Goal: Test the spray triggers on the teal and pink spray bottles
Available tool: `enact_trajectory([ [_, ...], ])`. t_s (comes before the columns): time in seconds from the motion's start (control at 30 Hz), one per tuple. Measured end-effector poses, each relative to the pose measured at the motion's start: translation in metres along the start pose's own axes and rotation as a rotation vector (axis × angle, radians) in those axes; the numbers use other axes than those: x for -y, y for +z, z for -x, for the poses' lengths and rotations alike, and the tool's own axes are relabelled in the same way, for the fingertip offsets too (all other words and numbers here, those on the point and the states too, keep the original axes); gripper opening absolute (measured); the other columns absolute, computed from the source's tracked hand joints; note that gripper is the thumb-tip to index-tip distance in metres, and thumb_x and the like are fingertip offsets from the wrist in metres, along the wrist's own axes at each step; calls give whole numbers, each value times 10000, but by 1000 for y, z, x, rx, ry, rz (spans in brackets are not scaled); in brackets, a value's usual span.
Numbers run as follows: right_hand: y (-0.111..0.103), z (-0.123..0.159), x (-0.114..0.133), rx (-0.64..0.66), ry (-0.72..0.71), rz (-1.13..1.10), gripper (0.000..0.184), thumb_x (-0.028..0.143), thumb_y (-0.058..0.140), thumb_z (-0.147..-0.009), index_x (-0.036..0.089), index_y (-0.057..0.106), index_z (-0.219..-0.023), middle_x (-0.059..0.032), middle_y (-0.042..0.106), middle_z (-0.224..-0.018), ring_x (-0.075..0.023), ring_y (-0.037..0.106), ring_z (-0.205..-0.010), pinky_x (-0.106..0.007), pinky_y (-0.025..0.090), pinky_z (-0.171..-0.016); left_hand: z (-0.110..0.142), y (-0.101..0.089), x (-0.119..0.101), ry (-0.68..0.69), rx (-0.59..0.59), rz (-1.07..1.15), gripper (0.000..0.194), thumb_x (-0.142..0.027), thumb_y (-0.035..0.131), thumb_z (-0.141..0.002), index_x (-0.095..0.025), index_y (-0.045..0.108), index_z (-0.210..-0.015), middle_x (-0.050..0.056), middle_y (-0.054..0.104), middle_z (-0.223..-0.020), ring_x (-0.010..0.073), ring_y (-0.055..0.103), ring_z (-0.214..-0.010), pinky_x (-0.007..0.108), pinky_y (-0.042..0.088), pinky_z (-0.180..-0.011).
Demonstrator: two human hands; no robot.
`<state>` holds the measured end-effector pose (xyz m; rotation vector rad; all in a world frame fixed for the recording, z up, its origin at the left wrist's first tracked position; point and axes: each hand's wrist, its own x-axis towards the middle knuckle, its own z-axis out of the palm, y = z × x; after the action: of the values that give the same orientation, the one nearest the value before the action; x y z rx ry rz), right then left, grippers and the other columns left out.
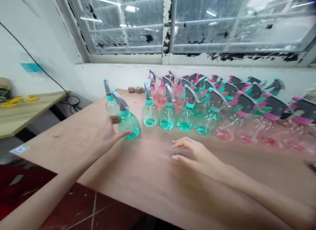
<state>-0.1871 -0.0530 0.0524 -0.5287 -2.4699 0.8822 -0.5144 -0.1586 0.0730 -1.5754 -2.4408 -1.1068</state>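
My left hand (108, 132) grips a green spray bottle (128, 123) with a grey and teal trigger head, its thumb across the front near the base. Just behind it stands another green spray bottle (111, 104), partly covered. My right hand (190, 152) hovers over the table with thumb and fingers apart, holding nothing. Beyond that hand is a row of green spray bottles, the nearest being one with a teal collar (184, 119). Pink spray bottles (247, 132) continue the row to the right.
The brown tabletop (138, 177) carries several more pink and green bottles at the back, by the white wall and window (123, 25). Two small blocks (135, 90) lie near the wall. At left stands a wooden table (22, 114) with yellow pieces (18, 100) and a black cable (72, 103).
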Motion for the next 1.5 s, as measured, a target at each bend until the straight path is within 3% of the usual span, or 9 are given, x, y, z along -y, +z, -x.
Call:
enact_trajectory([
  [0.2,1,1,1,49,18,39,144,266,602,-898,223,589,-1035,-79,656,-1141,-244,629,-1110,-462,485,-950,-50,-12,4,116,39,-387,614,-594,684,-753,-170,574,-1182,151,540,-1219,386,505,-1182,492,402,-996],
  [0.63,-12,19,-7,70,83,78,137,309,553,-930,222,597,-1027,-71,663,-1116,-219,641,-1046,-423,501,-915,-80,-5,-17,123,128,-501,634,-556,672,-775,-92,594,-1200,174,614,-1023,401,564,-1060,432,460,-840],
  [0.77,-18,23,-7,82,129,79,171,340,543,-931,238,594,-1058,-60,655,-1156,-212,633,-1057,-411,496,-933,-77,-3,-20,101,103,-494,868,-527,701,-763,-37,387,-1407,155,644,-989,380,590,-1035,404,464,-818],
  [0.83,-23,25,-9,68,157,63,207,376,550,-925,243,595,-1077,-58,653,-1177,-217,623,-1086,-416,492,-951,-65,-4,-26,96,31,-479,940,-541,687,-780,-43,281,-1467,139,640,-999,364,593,-1033,386,469,-793],
  [0.93,-30,28,-12,34,201,27,258,427,557,-914,241,597,-1089,-64,652,-1198,-226,626,-1082,-432,496,-958,-40,-2,-41,110,-82,-412,783,-523,617,-854,-114,327,-1456,93,638,-973,306,636,-932,337,471,-710],
  [1.0,-32,28,-12,26,214,-1,266,437,552,-915,240,600,-1086,-72,650,-1207,-229,633,-1071,-443,499,-957,-29,3,-54,97,0,-355,652,-524,543,-910,-153,388,-1423,50,653,-880,261,660,-813,311,461,-659],
  [1.07,-32,28,-9,28,199,-15,251,418,557,-914,239,602,-1083,-76,655,-1198,-233,635,-1071,-449,498,-959,-26,13,-68,88,81,-335,656,-591,504,-917,-170,411,-1412,24,673,-810,249,673,-770,297,461,-646],
  [1.3,-35,43,15,72,104,6,176,296,562,-918,229,593,-1078,-60,662,-1152,-209,625,-1065,-418,498,-940,-57,48,-97,-31,117,-437,885,-770,437,-844,-85,431,-1405,201,715,-1002,420,655,-1014,418,480,-781],
  [1.5,-43,73,13,81,131,13,143,290,583,-913,234,592,-1044,-43,666,-1115,-195,641,-1018,-390,502,-908,-62,43,-108,-71,165,-555,859,-769,416,-849,-72,477,-1347,255,694,-1056,439,647,-1028,443,492,-780],
])
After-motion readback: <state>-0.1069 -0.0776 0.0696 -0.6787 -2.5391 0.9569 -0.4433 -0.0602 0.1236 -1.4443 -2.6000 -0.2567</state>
